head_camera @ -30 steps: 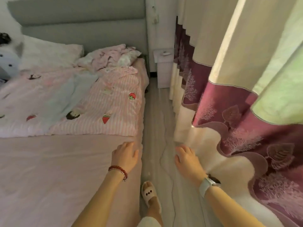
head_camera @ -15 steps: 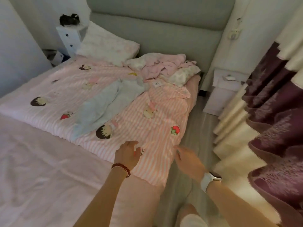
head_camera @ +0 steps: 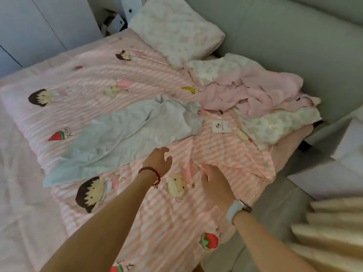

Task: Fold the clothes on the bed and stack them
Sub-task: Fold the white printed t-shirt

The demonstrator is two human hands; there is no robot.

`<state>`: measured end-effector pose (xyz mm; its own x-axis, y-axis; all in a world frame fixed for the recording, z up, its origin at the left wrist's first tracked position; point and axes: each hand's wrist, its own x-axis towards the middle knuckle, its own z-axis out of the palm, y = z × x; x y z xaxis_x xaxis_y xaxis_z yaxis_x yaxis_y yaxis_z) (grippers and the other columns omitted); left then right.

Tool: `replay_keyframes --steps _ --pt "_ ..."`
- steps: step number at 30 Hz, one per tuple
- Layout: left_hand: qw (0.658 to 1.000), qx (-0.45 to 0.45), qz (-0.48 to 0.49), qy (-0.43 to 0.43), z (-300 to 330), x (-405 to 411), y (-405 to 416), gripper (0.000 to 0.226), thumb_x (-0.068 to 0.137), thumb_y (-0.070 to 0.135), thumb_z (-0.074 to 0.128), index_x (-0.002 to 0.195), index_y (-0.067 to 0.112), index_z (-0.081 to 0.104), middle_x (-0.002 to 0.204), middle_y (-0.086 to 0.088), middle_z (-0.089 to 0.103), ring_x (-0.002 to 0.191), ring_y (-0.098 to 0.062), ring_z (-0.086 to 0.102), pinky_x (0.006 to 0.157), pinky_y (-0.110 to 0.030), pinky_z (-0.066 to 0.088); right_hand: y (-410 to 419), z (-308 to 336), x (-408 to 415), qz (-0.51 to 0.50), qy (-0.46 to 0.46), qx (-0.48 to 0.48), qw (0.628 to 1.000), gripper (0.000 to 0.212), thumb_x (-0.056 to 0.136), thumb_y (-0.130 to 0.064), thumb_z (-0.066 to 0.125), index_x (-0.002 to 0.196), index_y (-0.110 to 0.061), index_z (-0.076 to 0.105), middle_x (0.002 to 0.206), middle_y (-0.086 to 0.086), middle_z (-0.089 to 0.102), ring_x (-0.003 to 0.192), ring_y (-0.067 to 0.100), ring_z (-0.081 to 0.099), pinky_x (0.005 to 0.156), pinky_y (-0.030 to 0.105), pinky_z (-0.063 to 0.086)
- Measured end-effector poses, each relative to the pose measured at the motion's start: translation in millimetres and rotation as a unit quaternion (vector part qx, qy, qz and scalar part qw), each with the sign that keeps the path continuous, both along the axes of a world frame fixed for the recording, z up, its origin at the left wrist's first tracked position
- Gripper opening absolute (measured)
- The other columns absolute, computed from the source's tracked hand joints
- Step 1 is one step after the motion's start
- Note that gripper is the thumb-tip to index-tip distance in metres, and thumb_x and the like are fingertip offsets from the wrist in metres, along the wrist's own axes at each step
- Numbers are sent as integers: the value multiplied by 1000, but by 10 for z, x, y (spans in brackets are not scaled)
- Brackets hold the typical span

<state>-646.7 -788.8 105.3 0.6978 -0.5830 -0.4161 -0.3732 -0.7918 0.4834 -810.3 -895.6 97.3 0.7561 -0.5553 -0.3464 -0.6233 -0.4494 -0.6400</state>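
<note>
Here your left hand is nearer the pale blue garment, which stretches away to its left, and both it and your right hand are loose-fingered and empty.

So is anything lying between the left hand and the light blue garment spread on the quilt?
Nothing visible does. The left hand hovers just beside the light blue garment, with only bare striped quilt between them. The pile of pink clothes lies farther off, near the headboard.
</note>
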Motion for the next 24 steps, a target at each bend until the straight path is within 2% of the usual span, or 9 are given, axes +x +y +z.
replay_keyframes --steps 3,9,12,13,15,18,20,22,24 --pt "999 29 -13 -9 -330 251 -676 44 96 24 44 139 15 37 141 -12 37 127 -28 40 103 -37 37 -593 -288 279 -24 -13 10 1000 39 97 -14 36 135 -14 44 136 6 45 125 18 43 100 28 36" --pt "980 123 -102 -114 -956 632 -1470 61 93 36 49 146 28 20 154 -4 15 140 -29 16 105 -44 32 -1175 -798 684 -43 -51 53 996 37 97 -13 38 133 -13 46 129 5 48 117 19 49 95 28 39" --pt "983 126 -90 -102 -1134 765 -1566 29 95 31 43 119 20 56 129 -6 52 121 -28 46 90 -36 38 -1318 -911 809 -47 -73 73 994 37 97 -11 38 133 -12 45 127 5 48 115 18 50 94 27 39" --pt "991 100 -62 -71 -1134 778 -1553 26 96 27 41 107 16 61 114 -8 61 106 -27 54 80 -32 39 -1358 -918 851 -45 -81 76 993 38 97 -12 38 134 -12 43 129 5 47 114 18 50 93 26 39" --pt "999 43 -11 -24 -1086 764 -1457 25 98 25 39 101 12 61 99 -8 67 91 -26 59 70 -29 40 -1431 -922 956 -50 -96 78 991 40 98 -13 38 138 -12 39 135 6 43 117 19 49 91 24 38" --pt "1000 2 26 -12 -995 797 -1252 24 97 26 43 110 13 59 114 -5 62 102 -23 58 82 -30 43 -1560 -917 1312 -79 -91 114 986 40 98 -17 39 137 -10 37 134 5 44 120 23 47 88 15 33" --pt "999 14 40 15 -964 805 -1100 28 96 26 45 121 16 54 128 -5 53 112 -21 53 92 -29 41 -1614 -1008 1626 -97 -81 154 980 28 96 -19 44 121 -8 41 109 2 54 104 27 51 76 12 39" --pt "997 6 76 19 -928 784 -928 32 96 24 46 128 16 50 132 -6 49 115 -20 52 95 -26 39 -1590 -1097 1903 -146 -55 215 964 40 92 -20 50 126 -2 38 112 6 55 107 30 52 82 26 46" --pt "992 -29 124 8 -838 755 -738 32 96 21 46 128 15 49 131 -5 50 115 -18 52 93 -22 37 -1427 -1091 2014 -177 -31 219 959 41 91 -12 48 130 -2 41 114 10 55 109 33 53 82 33 43"
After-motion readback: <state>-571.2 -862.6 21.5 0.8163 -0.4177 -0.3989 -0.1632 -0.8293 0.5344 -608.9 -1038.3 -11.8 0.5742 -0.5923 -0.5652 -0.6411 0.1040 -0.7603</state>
